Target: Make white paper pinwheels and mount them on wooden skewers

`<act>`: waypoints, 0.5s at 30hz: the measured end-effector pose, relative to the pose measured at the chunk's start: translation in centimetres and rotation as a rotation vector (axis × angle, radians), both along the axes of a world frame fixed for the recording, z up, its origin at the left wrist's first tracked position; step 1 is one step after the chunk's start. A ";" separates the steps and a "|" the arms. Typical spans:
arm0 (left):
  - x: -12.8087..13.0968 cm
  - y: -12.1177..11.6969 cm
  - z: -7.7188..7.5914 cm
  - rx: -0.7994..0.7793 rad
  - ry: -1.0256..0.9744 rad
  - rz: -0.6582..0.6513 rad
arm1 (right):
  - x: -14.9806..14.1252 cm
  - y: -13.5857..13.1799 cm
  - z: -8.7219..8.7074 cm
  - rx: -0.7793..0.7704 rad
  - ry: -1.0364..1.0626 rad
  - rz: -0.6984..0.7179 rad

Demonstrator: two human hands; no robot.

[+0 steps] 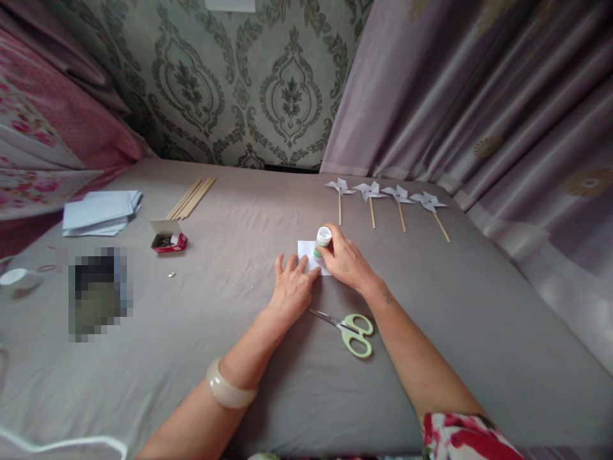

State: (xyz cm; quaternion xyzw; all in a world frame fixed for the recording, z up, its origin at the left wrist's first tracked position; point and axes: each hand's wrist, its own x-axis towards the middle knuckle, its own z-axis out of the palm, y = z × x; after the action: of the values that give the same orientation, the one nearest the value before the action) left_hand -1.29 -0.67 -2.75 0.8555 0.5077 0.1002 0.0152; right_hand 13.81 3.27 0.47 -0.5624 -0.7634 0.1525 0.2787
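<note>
A small white square of paper lies on the grey cloth in front of me. My left hand rests with spread fingers at its left and near edge, holding it flat. My right hand is wrapped round a white and green glue stick, upright over the paper; its lower end seems to touch the sheet, though fingers partly hide it. Just nearer to me lie scissors with light green handles, their blade tips beside my left wrist.
Several paper pinwheels on sticks lie in a row at the back right. Wooden sticks, a paper stack, a small red box with metal pieces, and a small metal piece are on the left. A white cable runs front left.
</note>
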 end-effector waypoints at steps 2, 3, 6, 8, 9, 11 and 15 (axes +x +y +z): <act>0.0 0.0 0.1 0.001 -0.002 0.000 | 0.1 -0.2 0.0 -0.003 -0.012 -0.008; 0.0 -0.1 0.1 0.000 -0.001 0.000 | 0.1 -0.3 0.1 -0.003 -0.015 -0.006; 0.1 -0.1 0.1 0.004 0.002 -0.001 | 0.1 -0.4 0.1 0.004 -0.018 0.010; 0.1 -0.1 0.0 0.009 0.002 -0.002 | -0.1 -0.3 0.0 0.007 -0.021 0.024; 0.1 -0.1 0.0 0.012 0.002 -0.002 | -0.2 -0.2 0.0 0.008 -0.022 0.026; 0.2 -0.1 0.0 0.012 0.002 -0.002 | -0.3 0.2 0.0 0.008 -0.024 0.012; 0.2 -0.1 0.1 0.011 0.006 -0.004 | -0.4 0.4 0.0 -0.007 -0.045 -0.046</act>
State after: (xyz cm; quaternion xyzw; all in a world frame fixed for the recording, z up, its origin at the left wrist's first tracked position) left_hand -1.11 -0.75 -2.61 0.8570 0.5054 0.1002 0.0092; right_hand 13.40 3.70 0.49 -0.5839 -0.7559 0.1362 0.2629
